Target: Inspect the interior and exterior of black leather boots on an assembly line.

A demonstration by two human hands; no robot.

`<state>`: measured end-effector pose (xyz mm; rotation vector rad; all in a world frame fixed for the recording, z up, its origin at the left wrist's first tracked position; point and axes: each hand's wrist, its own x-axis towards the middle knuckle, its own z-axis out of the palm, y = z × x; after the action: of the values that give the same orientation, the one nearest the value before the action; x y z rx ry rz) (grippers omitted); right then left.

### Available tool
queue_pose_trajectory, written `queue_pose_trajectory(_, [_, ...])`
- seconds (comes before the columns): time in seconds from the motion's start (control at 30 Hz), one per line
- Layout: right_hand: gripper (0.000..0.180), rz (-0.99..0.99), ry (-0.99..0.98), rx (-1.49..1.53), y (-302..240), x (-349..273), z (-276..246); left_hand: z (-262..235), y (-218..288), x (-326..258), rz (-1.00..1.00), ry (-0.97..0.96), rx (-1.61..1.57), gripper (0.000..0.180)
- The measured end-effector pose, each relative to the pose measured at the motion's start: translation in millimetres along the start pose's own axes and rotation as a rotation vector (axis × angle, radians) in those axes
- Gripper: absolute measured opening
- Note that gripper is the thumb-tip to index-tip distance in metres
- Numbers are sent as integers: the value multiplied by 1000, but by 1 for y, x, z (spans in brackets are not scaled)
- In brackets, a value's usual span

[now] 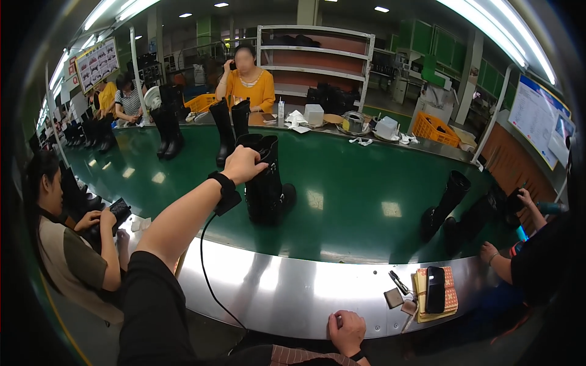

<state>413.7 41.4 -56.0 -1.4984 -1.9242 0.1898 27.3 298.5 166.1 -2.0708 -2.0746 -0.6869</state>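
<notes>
My left hand [243,165] reaches forward over the green work surface [348,177], its fingers closed on the top edge of a tall black boot. That boot stands upright in a pair of black boots [264,192] with buckled straps and silvery fittings. A dark band with a cable circles my left wrist. Close to me, my right hand [347,332] rests closed at the near edge of the metal ledge [262,287]. A small dark thing shows at its fingers, too little of it to name.
A phone [435,290] lies on yellow patterned pads, beside a small brown block [394,297]. Other black boots [448,198] stand at right, near a co-worker's hand [490,251]. At left, another person handles a black boot [116,213]. Across the surface sits a person in yellow [259,91].
</notes>
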Motion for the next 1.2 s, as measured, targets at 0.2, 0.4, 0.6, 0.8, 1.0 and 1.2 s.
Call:
queue_pose_trajectory(0.2, [12, -8, 11, -2, -2, 6, -1, -7, 1, 1, 74, -58, -1, 37])
queue_pose_trajectory(0.4, [11, -10, 6, -6, -2, 10, 2, -12, 6, -15, 91, -55, -16, 67])
queue_pose_trajectory(0.6, [13, -21, 32, 35, 0, 4, 7, -63, 10, -61, 206, -61, 35, 69])
queue_pose_trajectory(0.8, [9, -93, 66, 66, -7, -3, -9, -125, -16, -159, 340, -661, 131, 55])
queue_pose_trajectory(1.0, [12, -98, 36, 54, -1, 0, -8, -156, -39, -243, 92, -947, 180, 67])
queue_pose_trajectory(1.2, [13, -33, -20, -2, -2, 5, -1, -85, -55, -289, 124, -832, -9, 46])
